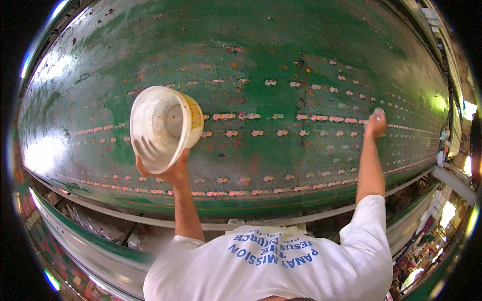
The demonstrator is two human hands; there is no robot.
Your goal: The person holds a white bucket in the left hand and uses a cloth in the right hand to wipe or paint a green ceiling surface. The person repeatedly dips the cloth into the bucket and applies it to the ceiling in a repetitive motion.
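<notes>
My left hand grips a white plastic bucket from below, near its lower rim. The bucket is tilted so that its mouth faces left and toward me; its inside looks empty, and a yellow label shows on the outer wall. Out to the right, my right hand is closed at the end of a stretched arm, over rows of small marks. A small whitish thing shows at its fingers, too blurred to name. Under both hands spreads a long green table, printed with rows of small pink and white motifs.
A pale rail runs along the table's near edge. Behind it on the left is another green-edged, silvery surface. Mixed items lie beyond the table's right end. Light glares off the table's left part.
</notes>
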